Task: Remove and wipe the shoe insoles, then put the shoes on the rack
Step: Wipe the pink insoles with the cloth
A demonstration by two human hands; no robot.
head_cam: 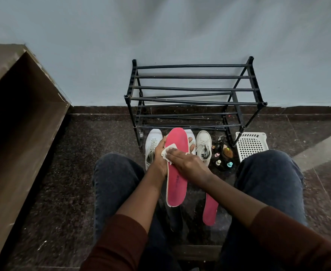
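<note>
Fingers (175, 152) of the right hand (188, 160) are laid flat, pressing a small white wipe (168, 151) onto a long pink foam insole (177, 169). That insole is gripped from beneath by the left hand (159, 153), fingers curled round its edges, above 2 white lace-up sneakers (203, 146) before the black tubular rack (194, 94).

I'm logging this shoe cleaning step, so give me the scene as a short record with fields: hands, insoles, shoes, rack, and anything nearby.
left hand: holds the pink insole from beneath
right hand: presses a white cloth flat on that insole
second insole: pink, lying on the floor
shoes: white, on the floor in front of the rack
rack: black, nothing on its bars
nearby: white basket, small bottles
</note>
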